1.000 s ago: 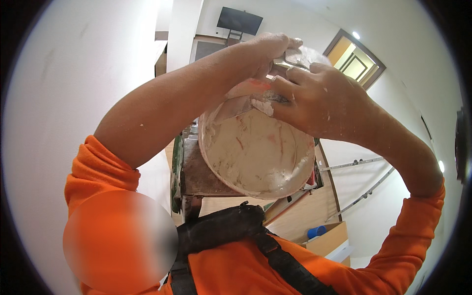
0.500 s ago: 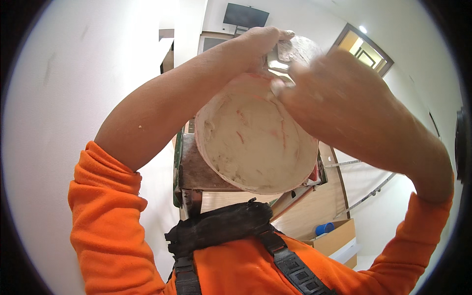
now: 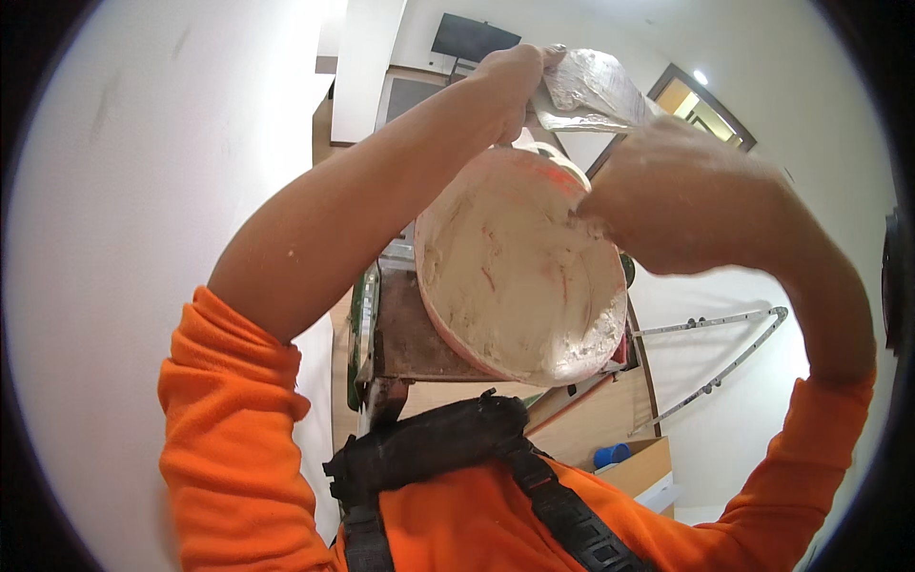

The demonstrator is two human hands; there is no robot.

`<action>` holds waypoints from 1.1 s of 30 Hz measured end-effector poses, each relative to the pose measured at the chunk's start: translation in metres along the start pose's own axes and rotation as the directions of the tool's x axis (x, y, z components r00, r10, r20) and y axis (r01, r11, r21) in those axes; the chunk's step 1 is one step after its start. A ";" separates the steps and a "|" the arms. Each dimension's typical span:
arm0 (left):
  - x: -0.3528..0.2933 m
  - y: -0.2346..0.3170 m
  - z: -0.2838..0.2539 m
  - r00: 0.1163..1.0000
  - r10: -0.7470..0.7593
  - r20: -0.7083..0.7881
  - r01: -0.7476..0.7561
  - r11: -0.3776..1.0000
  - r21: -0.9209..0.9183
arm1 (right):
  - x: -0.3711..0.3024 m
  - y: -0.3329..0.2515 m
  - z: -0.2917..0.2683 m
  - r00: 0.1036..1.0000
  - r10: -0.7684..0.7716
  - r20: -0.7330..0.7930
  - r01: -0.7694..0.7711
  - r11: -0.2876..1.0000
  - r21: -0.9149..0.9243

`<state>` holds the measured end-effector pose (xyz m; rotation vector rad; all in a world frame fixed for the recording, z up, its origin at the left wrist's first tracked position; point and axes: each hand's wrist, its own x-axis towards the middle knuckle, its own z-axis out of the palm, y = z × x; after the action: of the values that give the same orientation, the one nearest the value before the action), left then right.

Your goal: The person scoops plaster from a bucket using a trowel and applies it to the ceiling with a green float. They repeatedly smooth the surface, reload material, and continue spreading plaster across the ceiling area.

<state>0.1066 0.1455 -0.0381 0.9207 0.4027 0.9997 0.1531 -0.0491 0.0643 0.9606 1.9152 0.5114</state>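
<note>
A pinkish-red bucket (image 3: 440,319) stands on a brown step platform, its inside coated with thick off-white paste (image 3: 505,276). Beyond its far rim my left hand (image 3: 519,86) is closed on a flat, shiny piece smeared with white paste (image 3: 596,91), which looks like a wide scraper blade. My right hand (image 3: 691,200) is curled over the bucket's right rim, its fingertips close to the paste. Whatever it holds is hidden behind the fingers. Fresh lumps of paste lie along the bucket's near right wall.
The brown platform (image 3: 419,338) has green-edged rails. A white wall (image 3: 124,286) rises close on my left. Grey metal bars (image 3: 710,381) lean at the right, near a cardboard box (image 3: 639,467) with a blue cup (image 3: 611,455). A dark screen (image 3: 475,36) is at the back.
My right hand has come away from the flat piece, down and right to the bucket's right side. The flat piece shows more fully. The bucket appears farther right, with rougher paste near its right wall.
</note>
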 end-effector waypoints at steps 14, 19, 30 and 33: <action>-0.066 0.056 -0.020 0.935 0.329 0.131 -0.338 0.940 0.049 | -0.003 -0.026 0.077 0.887 0.113 -0.449 0.241 0.715 0.656; -0.082 0.050 -0.021 0.932 0.357 0.057 -0.360 0.931 0.065 | 0.028 -0.006 0.051 0.821 0.519 -0.239 -0.102 0.546 0.832; -0.093 0.049 -0.028 0.924 0.380 0.039 -0.381 0.924 0.035 | 0.075 0.011 0.082 0.611 0.593 -0.525 0.106 0.595 0.796; -0.097 0.051 -0.041 0.918 0.396 0.036 -0.395 0.918 -0.032 | 0.044 0.029 0.071 0.663 0.675 -0.323 0.172 0.282 0.944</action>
<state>0.0022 0.0929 -0.0306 1.0224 0.1687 1.3496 0.2134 0.0008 0.0242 2.1980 2.8325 -0.2682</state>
